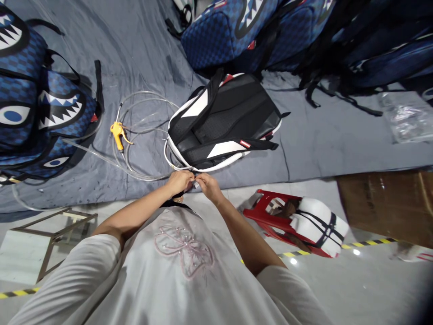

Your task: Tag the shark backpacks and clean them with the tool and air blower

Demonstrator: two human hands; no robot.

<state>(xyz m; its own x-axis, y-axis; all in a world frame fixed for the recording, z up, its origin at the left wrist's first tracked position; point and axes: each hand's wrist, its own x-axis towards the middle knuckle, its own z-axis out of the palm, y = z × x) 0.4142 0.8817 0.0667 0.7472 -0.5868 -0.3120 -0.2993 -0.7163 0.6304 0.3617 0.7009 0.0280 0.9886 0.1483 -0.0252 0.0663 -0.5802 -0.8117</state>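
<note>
A black backpack with white trim point(233, 115) lies on the grey cloth, its straps and padded back facing up. At its lower left edge, close to my body, my left hand point(181, 181) and my right hand point(208, 185) are almost touching. Both have their fingers pinched together. Between them is a small dark piece with a pale tag, at the backpack's edge. Which part of it each hand grips is too small to make out.
A yellow air gun point(118, 134) with a coiled clear hose lies left of the backpack. Blue checkered backpacks point(62, 106) are at the left and along the far side. Plastic bags point(409, 117) lie at the right. A red stool point(270, 212) stands below the table edge.
</note>
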